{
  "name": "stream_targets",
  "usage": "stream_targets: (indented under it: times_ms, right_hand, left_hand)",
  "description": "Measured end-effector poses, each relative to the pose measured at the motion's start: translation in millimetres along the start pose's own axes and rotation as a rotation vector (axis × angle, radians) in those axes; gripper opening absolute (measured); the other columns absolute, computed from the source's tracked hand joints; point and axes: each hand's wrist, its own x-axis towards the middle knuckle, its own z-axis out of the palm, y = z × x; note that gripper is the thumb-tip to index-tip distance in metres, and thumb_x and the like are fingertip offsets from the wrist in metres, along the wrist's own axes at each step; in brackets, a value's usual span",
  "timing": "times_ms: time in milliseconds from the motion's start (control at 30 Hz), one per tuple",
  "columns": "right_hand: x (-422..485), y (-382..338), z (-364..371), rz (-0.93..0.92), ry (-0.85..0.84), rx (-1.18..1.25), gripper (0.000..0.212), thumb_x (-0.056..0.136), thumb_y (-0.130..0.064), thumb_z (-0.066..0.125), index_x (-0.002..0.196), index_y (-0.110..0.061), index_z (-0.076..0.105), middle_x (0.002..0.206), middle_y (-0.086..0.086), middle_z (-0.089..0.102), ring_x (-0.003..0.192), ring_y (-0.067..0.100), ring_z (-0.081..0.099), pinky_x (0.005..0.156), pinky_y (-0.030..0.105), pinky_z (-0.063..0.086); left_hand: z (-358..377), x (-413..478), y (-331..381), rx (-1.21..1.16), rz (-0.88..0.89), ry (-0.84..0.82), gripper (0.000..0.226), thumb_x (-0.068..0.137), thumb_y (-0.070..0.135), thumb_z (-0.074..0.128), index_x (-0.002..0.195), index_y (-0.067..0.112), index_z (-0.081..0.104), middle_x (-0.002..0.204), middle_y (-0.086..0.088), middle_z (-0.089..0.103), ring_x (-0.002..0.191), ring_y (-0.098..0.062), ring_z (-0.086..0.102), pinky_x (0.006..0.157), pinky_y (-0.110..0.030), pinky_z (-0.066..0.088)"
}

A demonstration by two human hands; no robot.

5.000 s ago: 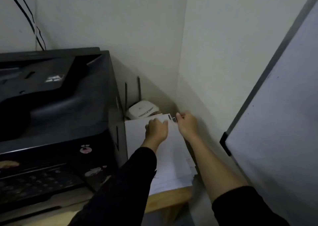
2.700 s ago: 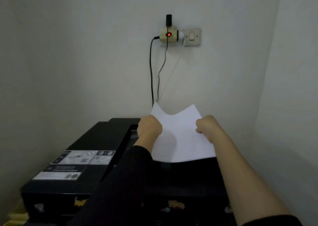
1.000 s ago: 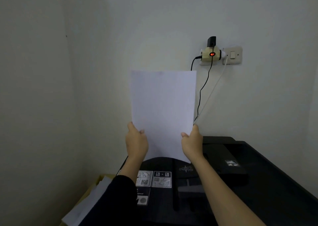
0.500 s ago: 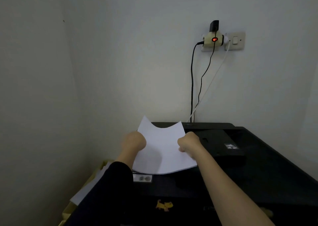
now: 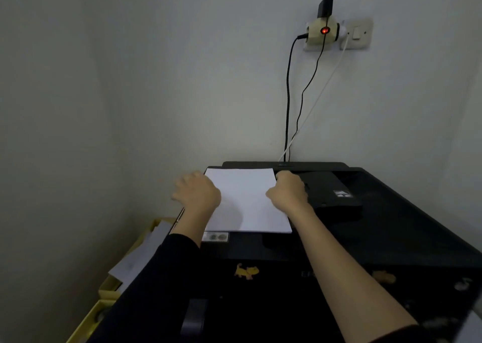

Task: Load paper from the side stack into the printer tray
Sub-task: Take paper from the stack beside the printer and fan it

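Left hand [image 5: 198, 194] and right hand [image 5: 287, 192], curled with grip unclear, are flanking the paper [image 5: 245, 201], its long axis pointing toward the printer [image 5: 391, 225] rear.

A yellowish worktop [image 5: 107, 289] shows only as a narrow strip at the near left, close against the wall. The black printer [image 5: 391, 238] stands on it and fills the near right, while loose white sheets [image 5: 140, 256] lie on the strip just left of the printer.
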Motion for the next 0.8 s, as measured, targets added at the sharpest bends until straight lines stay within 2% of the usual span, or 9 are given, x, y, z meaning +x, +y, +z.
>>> stream_targets:
  times_ms: [100,200,300,400,500,600,667,733,800]
  right_hand:
    - [-20.4,3.8,-12.0,-0.177,0.194,0.044,0.048,0.089,-0.012,0.053,0.136,-0.007,0.046,0.131,0.017,0.053,0.123,0.036,0.045,0.1,0.049,0.042]
    - [-52.7,17.9,-15.7,-0.318,0.381,0.129,0.045,0.091,-0.014,0.054,0.135,-0.005,0.049,0.129,0.014,0.055,0.126,0.031,0.042,0.104,0.04,0.039]
    - [-88.4,44.0,-3.3,-0.41,0.567,0.214,0.036,0.089,-0.011,0.057,0.123,0.001,0.059,0.117,0.015,0.064,0.118,0.032,0.051,0.099,0.028,0.038]
    - [-117.5,78.5,14.9,-0.506,0.805,0.135,0.031,0.09,-0.012,0.055,0.114,0.005,0.063,0.111,0.018,0.067,0.112,0.034,0.057,0.097,0.04,0.047]
    - [-147.6,123.3,36.4,-0.525,0.894,0.005,0.031,0.091,-0.012,0.054,0.12,0.0,0.055,0.124,0.024,0.059,0.119,0.036,0.052,0.102,0.047,0.042]
    - [-182.0,164.3,67.9,-0.438,0.792,-0.069,0.037,0.092,-0.017,0.052,0.126,-0.004,0.048,0.136,0.026,0.043,0.124,0.034,0.046,0.105,0.042,0.035]
    - [-201.4,186.7,93.5,-0.327,0.672,-0.061,0.039,0.092,-0.022,0.049,0.127,-0.006,0.045,0.135,0.022,0.04,0.122,0.031,0.046,0.102,0.041,0.039]
    - [-216.8,202.4,114.7,-0.154,0.557,0.029,0.037,0.092,-0.026,0.048,0.125,-0.009,0.046,0.131,0.014,0.041,0.118,0.028,0.048,0.098,0.041,0.045]
    - [-225.6,211.4,127.6,0.091,0.447,0.193,0.031,0.094,-0.023,0.053,0.12,-0.008,0.049,0.122,0.009,0.045,0.112,0.028,0.052,0.09,0.037,0.049]
  left_hand:
    - [-9.0,-28.3,7.4,-0.268,0.229,0.224,0.058,0.094,0.03,0.053,0.141,0.006,0.031,0.146,-0.014,0.035,0.135,-0.032,0.029,0.107,-0.042,0.032]
    - [-4.5,-66.7,10.7,-0.478,0.441,0.369,0.059,0.094,0.029,0.054,0.144,0.005,0.032,0.147,-0.013,0.036,0.136,-0.029,0.028,0.11,-0.037,0.029]
    - [21.3,-110.0,6.2,-0.586,0.572,0.418,0.055,0.094,0.029,0.053,0.14,0.002,0.039,0.142,-0.014,0.043,0.133,-0.026,0.032,0.109,-0.032,0.029]
    - [56.8,-153.9,-7.7,-0.666,0.642,0.425,0.052,0.092,0.028,0.052,0.137,0.002,0.044,0.141,-0.012,0.047,0.133,-0.019,0.032,0.111,-0.027,0.029]
    - [101.1,-193.6,-28.7,-0.64,0.698,0.452,0.046,0.09,0.025,0.052,0.13,0.002,0.049,0.139,-0.012,0.048,0.134,-0.023,0.035,0.116,-0.03,0.027]
    - [145.5,-224.9,-49.8,-0.638,0.687,0.313,0.042,0.091,0.03,0.048,0.128,0.009,0.045,0.139,-0.004,0.041,0.134,-0.017,0.031,0.116,-0.021,0.02]
    - [174.9,-239.6,-61.6,-0.621,0.62,0.15,0.037,0.091,0.032,0.046,0.123,0.014,0.047,0.129,0.006,0.045,0.126,-0.007,0.033,0.11,-0.021,0.029]
    - [198.5,-251.3,-69.7,-0.606,0.468,-0.09,0.025,0.095,0.034,0.044,0.114,0.018,0.052,0.116,0.013,0.046,0.114,-0.002,0.039,0.099,-0.025,0.041]
    - [217.8,-256.3,-73.5,-0.655,0.194,-0.37,0.02,0.098,0.035,0.044,0.103,0.019,0.054,0.104,0.007,0.053,0.107,-0.013,0.052,0.087,-0.023,0.045]
